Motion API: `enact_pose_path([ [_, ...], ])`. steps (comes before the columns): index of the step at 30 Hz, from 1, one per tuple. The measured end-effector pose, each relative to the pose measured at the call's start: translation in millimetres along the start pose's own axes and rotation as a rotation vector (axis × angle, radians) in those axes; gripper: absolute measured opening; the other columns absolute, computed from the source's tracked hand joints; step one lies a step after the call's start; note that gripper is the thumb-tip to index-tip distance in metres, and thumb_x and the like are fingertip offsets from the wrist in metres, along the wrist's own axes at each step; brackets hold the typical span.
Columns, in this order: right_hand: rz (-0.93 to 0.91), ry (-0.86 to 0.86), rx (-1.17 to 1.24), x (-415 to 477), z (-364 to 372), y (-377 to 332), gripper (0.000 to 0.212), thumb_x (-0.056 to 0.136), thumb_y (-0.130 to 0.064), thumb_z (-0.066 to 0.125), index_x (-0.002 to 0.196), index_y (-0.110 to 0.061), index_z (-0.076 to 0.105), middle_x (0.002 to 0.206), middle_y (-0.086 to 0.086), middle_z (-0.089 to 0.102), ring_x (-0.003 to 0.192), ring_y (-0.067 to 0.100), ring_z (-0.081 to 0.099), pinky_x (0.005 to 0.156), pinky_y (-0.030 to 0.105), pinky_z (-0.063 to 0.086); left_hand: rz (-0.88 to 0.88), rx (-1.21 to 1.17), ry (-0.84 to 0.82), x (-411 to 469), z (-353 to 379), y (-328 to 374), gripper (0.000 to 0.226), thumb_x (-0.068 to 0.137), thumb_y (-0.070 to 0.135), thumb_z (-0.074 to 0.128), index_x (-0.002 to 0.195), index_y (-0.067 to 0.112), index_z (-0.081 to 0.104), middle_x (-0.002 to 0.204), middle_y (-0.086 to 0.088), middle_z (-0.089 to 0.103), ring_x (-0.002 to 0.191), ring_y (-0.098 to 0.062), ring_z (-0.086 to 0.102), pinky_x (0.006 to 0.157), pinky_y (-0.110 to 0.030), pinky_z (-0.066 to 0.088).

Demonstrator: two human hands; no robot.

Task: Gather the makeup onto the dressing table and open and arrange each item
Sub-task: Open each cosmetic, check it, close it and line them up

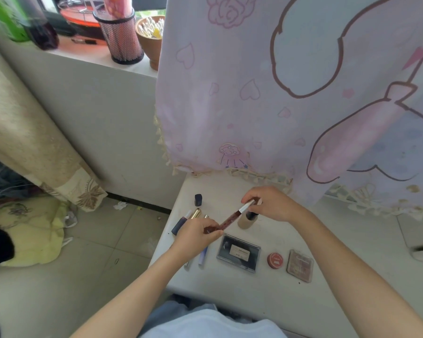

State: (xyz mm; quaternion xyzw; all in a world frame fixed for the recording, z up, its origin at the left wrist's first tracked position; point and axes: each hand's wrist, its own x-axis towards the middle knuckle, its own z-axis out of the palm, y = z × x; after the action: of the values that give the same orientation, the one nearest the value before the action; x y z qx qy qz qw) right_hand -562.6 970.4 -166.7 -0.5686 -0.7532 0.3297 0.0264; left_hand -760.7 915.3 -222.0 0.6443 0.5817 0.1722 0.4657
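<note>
Left hand (197, 236) comes in from the lower left, forearm outstretched, fingers curled round the dark-red end of the lip gloss tube (228, 218). Right hand (272, 203) pinches its silver cap end. The tube is held slanted just above the table (303, 301), near a beige bottle (243, 222) and a black palette (238, 252).
</note>
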Motion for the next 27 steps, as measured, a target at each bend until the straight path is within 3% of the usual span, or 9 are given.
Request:
enact_pose_path([
  [2,-0.030,-0.056,-0.238,8.4,4.6,0.3,0.025,0.087,-0.008,0.055,0.111,-0.009,0.063,0.113,0.007,0.063,0.102,0.022,0.054,0.083,0.023,0.040,-0.034,0.050,-0.003,0.7,4.0,-1.3,0.026,0.087,0.028,0.058,0.107,0.013,0.065,0.097,-0.008,0.070,0.088,-0.020,0.062,0.079,-0.031,0.051],
  [4,-0.071,-0.088,-0.435,17.5,11.2,1.2,0.024,0.089,-0.010,0.052,0.110,-0.012,0.062,0.112,0.007,0.062,0.107,0.025,0.050,0.083,0.033,0.040,-0.061,0.141,-0.006,1.2,9.3,-1.7,0.025,0.088,0.030,0.055,0.099,0.010,0.066,0.091,-0.012,0.070,0.085,-0.026,0.063,0.072,-0.034,0.050],
  [8,-0.195,-0.094,-0.719,35.7,29.8,1.2,0.025,0.086,0.001,0.047,0.108,-0.007,0.056,0.112,0.013,0.054,0.108,0.029,0.046,0.069,0.032,0.027,-0.137,0.275,0.003,2.7,24.0,-3.5,0.028,0.090,0.033,0.051,0.091,0.008,0.065,0.084,-0.011,0.069,0.076,-0.025,0.064,0.060,-0.030,0.045],
  [12,-0.236,-0.113,-0.798,49.9,50.2,3.1,0.027,0.085,0.005,0.046,0.109,-0.005,0.052,0.115,0.015,0.051,0.108,0.030,0.046,0.068,0.033,0.027,-0.196,0.377,0.048,5.2,35.4,-10.8,0.021,0.088,0.035,0.050,0.081,0.016,0.057,0.075,-0.001,0.059,0.067,-0.018,0.058,0.054,-0.026,0.042],
  [15,-0.224,-0.136,-0.817,55.1,59.6,5.7,0.032,0.083,0.008,0.045,0.112,-0.005,0.050,0.117,0.017,0.049,0.108,0.032,0.045,0.069,0.035,0.029,-0.219,0.467,0.057,8.1,43.6,-13.3,0.025,0.088,0.035,0.050,0.087,0.013,0.062,0.082,-0.004,0.064,0.075,-0.022,0.063,0.064,-0.032,0.051],
  [18,-0.221,-0.153,-0.851,60.3,61.3,1.1,0.037,0.084,0.008,0.044,0.118,-0.005,0.048,0.120,0.017,0.048,0.110,0.033,0.046,0.071,0.036,0.032,-0.221,0.526,0.066,12.1,50.6,-13.2,0.026,0.089,0.033,0.047,0.091,0.011,0.061,0.081,-0.003,0.059,0.076,-0.021,0.059,0.061,-0.031,0.047],
  [20,-0.246,-0.160,-0.908,67.6,62.8,-5.0,0.037,0.085,0.006,0.045,0.119,-0.006,0.049,0.119,0.016,0.051,0.111,0.032,0.047,0.081,0.037,0.037,-0.242,0.549,0.076,13.8,53.5,-12.6,0.026,0.090,0.032,0.047,0.093,0.011,0.060,0.080,-0.003,0.055,0.074,-0.019,0.055,0.059,-0.029,0.042],
  [23,-0.289,-0.202,-1.048,77.1,69.4,-9.1,0.032,0.086,0.003,0.050,0.115,-0.009,0.054,0.117,0.011,0.058,0.112,0.029,0.049,0.097,0.037,0.033,-0.281,0.561,0.079,16.4,56.9,-14.2,0.026,0.089,0.033,0.048,0.095,0.011,0.061,0.090,-0.006,0.065,0.080,-0.022,0.061,0.064,-0.029,0.047],
  [27,-0.291,-0.234,-1.086,81.0,75.6,-6.0,0.028,0.087,0.001,0.051,0.112,-0.011,0.057,0.116,0.010,0.060,0.111,0.028,0.050,0.100,0.037,0.031,-0.288,0.582,0.077,18.0,58.9,-15.6,0.026,0.089,0.032,0.048,0.098,0.011,0.061,0.095,-0.006,0.065,0.083,-0.020,0.061,0.062,-0.026,0.042],
])
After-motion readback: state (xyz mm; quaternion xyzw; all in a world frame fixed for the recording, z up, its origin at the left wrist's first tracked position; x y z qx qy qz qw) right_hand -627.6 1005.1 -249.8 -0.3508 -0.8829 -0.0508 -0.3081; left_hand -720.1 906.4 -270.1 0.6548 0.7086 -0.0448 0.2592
